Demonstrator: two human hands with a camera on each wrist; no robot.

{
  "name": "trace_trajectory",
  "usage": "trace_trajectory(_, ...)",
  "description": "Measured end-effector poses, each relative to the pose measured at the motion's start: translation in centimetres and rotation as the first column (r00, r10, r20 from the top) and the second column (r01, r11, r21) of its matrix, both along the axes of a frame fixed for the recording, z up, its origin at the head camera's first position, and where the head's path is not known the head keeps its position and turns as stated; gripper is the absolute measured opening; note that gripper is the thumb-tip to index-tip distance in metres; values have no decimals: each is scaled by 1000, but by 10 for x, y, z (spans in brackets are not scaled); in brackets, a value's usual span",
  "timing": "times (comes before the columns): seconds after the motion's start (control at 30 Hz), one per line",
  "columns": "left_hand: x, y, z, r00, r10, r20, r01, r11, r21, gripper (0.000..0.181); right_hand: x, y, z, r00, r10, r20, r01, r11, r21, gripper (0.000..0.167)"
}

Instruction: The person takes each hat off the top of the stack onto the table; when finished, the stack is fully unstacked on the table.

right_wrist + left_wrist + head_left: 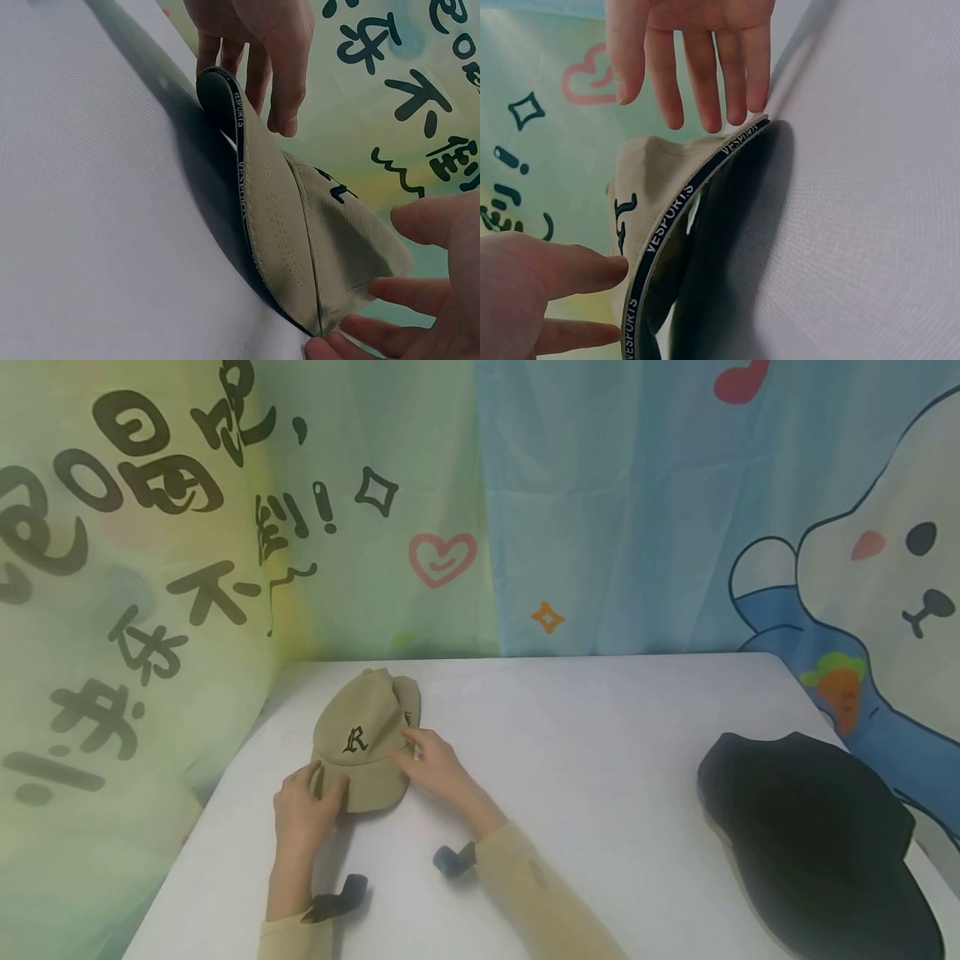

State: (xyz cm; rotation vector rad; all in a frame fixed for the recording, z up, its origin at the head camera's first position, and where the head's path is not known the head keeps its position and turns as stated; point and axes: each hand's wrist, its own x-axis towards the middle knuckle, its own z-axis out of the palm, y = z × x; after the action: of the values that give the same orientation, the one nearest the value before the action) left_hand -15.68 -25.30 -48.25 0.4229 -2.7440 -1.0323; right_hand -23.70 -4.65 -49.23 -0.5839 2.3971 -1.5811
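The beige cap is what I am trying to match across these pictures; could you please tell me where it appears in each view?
Head: the beige cap, left of centre, just below mid-height.
Left wrist: the cap, left of centre, mostly in the lower half.
Right wrist: the cap, slightly right of centre, just below mid-height.
Shared landmark: the black writing on the curtain.

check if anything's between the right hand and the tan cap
Nothing visible stands between the right hand and the tan cap; its fingers are right at the cap's side. The black cap lies far off to the right, out of the way.
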Motion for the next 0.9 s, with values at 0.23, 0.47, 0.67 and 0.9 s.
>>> trace_trajectory(0.23,0,1,1,1000,0,-5,0,1000,6,62,-1,-1,-1,1000,-7,-9,7,1000,0,58)
trace_trajectory(0.47,0,1,0,1000,3,-4,-3,1000,5,61,0,0,2,1000,-10,-8,10,1000,-14,57)
trace_trajectory(0.67,0,1,-1,1000,2,-11,-2,1000,12,61,1,0,3,1000,-17,-12,17,1000,-13,56)
trace_trajectory(0.9,0,1,0,1000,3,-10,-3,1000,22,60,-2,1,2,999,-18,-28,18,1000,-13,56)
